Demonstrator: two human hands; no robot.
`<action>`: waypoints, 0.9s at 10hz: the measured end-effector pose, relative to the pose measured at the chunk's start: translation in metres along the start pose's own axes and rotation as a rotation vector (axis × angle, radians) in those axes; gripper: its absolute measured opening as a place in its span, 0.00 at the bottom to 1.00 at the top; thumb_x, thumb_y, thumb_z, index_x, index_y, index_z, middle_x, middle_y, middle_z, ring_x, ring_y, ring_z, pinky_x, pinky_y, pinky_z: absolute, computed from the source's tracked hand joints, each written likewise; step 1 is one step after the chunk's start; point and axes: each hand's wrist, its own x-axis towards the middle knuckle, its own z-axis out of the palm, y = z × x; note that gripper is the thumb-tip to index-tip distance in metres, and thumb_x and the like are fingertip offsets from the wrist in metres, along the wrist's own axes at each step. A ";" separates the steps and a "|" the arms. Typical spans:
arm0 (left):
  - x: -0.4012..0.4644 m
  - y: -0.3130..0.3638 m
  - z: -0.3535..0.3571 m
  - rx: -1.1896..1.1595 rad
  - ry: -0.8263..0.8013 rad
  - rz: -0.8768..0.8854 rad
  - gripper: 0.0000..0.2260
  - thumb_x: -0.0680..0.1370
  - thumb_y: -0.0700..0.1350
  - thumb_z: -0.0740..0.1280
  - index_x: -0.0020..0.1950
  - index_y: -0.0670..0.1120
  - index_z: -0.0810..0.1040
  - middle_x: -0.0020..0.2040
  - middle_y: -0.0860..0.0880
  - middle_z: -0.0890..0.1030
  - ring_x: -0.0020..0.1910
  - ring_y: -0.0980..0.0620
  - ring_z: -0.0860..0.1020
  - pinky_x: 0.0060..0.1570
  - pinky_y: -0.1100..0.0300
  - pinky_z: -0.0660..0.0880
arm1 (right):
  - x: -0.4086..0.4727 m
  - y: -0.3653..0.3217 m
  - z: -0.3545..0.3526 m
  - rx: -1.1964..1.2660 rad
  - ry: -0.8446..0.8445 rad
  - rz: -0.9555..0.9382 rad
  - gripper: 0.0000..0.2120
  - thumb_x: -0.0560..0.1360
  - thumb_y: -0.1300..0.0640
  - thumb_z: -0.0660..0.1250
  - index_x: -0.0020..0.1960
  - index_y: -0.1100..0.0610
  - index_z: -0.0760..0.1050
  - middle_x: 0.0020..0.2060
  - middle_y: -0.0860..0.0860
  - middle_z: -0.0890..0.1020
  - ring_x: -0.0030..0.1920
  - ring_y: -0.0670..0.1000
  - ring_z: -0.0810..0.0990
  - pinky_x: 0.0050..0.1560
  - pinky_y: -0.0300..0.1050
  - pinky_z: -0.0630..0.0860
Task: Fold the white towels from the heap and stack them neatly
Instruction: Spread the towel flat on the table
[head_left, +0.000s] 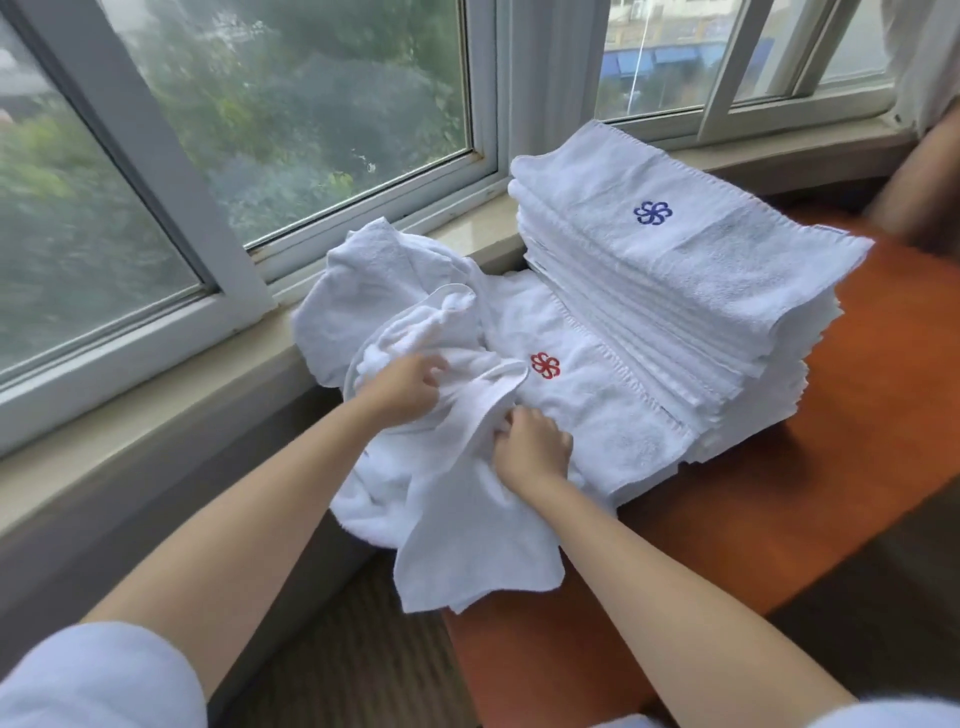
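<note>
Both the left hand (410, 382) and right hand (530, 441) grip a crumpled towel (467, 499) on the heap (374, 291) beside the stack (675, 291), seemingly by its hem; soft, light, floppy, it is best held at corners.

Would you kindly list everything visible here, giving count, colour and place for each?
Folded towel stack: one, white, blue logo on top, right on the table.
Folded towel with red logo: one, white, in front of the stack.
Loose towel heap: one, white, by the sill.
Table: one, reddish-brown, right.
Windows: several panes, white frames, behind.
Another person's arm: one, far right.
Left hand: grips a loose towel.
Right hand: grips the same towel.
</note>
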 end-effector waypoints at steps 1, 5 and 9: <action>-0.015 -0.013 0.015 0.022 -0.161 0.054 0.31 0.75 0.41 0.66 0.76 0.54 0.60 0.63 0.50 0.74 0.62 0.47 0.74 0.62 0.54 0.72 | -0.021 -0.002 -0.016 0.300 0.399 -0.107 0.08 0.80 0.61 0.59 0.55 0.64 0.73 0.54 0.59 0.76 0.57 0.60 0.75 0.56 0.53 0.70; -0.022 -0.003 0.039 -0.129 0.529 0.126 0.37 0.71 0.51 0.74 0.76 0.59 0.60 0.71 0.46 0.59 0.69 0.43 0.58 0.68 0.45 0.62 | -0.061 -0.001 -0.102 1.261 0.782 -0.248 0.12 0.77 0.66 0.57 0.45 0.50 0.62 0.37 0.44 0.71 0.36 0.43 0.68 0.40 0.39 0.69; -0.067 0.003 0.046 -0.936 -0.202 -0.169 0.12 0.66 0.44 0.70 0.46 0.41 0.78 0.39 0.47 0.83 0.37 0.52 0.81 0.41 0.58 0.79 | -0.018 0.071 -0.040 0.775 -0.619 -0.186 0.34 0.71 0.60 0.72 0.71 0.43 0.64 0.68 0.45 0.68 0.66 0.43 0.70 0.63 0.43 0.72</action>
